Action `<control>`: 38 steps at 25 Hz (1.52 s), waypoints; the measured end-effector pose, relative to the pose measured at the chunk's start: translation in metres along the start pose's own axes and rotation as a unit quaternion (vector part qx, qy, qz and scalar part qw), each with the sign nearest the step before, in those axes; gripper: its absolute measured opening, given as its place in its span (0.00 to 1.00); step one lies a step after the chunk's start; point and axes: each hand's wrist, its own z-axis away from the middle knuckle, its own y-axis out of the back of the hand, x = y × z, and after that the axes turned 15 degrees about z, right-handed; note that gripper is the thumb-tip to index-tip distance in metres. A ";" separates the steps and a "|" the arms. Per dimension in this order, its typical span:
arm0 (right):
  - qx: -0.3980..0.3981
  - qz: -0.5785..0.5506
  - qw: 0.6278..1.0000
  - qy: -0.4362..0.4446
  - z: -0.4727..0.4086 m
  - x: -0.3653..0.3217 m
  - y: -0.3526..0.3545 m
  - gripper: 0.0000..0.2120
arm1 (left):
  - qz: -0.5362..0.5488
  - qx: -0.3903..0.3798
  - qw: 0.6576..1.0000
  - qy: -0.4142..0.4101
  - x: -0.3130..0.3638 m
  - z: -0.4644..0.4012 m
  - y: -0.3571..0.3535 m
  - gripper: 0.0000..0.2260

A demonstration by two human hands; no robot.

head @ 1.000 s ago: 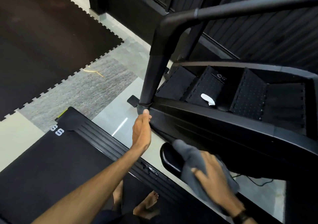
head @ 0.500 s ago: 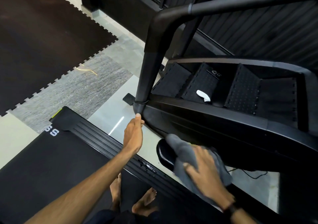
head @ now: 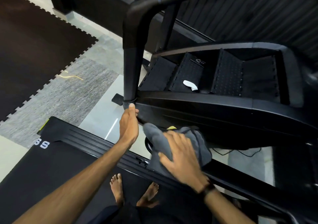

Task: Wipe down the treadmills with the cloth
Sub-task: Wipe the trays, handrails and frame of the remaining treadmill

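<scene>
Right hand (head: 180, 156) is flat on the grey cloth (head: 173, 142), fingers spread and fairly straight, pressing it down rather than clutching it. The cloth is bunched under the palm, its long axis running from the near edge under the wrist up and to the left, ending in a rounded peak just past the fingertips. A sliver of yellow (head: 171, 128) peeks out at the cloth's far edge. Under the cloth sits a rounded black part (head: 148, 144) low on the stair machine (head: 223, 117); what exactly it is, hard to tell.

Left hand (head: 129, 125) is just beside the cloth's peak, reaching away from the body, fingers curled onto the machine's frame at the foot of the handrail post (head: 131, 72), thumb tip right at the collar. The post rises straight up from that grip, then bends right into the rail.

Beyond the right hand, the machine's black side panel runs off to the right, close above the cloth. A white scrap (head: 190, 85) lies on one step past it. Nearer than both hands, the treadmill (head: 51, 163) side rail runs diagonally, bare feet (head: 117, 189) on the belt. Between treadmill and machine, a narrow strip of pale floor (head: 103, 120) with a black cable (head: 240, 153) to the right.
</scene>
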 end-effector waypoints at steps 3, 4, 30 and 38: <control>-0.018 -0.019 0.997 -0.079 0.035 0.080 0.002 0.13 | -0.009 -0.003 1.000 -0.010 -0.003 0.002 0.008 0.22; -0.091 -0.014 0.989 -0.120 0.029 0.105 0.003 0.12 | -0.009 -0.004 1.000 -0.008 -0.005 0.005 0.012 0.21; 0.110 0.109 0.988 -0.007 -0.009 -0.028 -0.021 0.30 | -0.056 -0.039 0.985 -0.158 0.016 0.023 -0.021 0.20; 0.151 0.108 0.982 -0.034 0.095 0.109 -0.042 0.31 | -0.176 -0.234 0.925 -0.242 -0.025 0.119 -0.126 0.17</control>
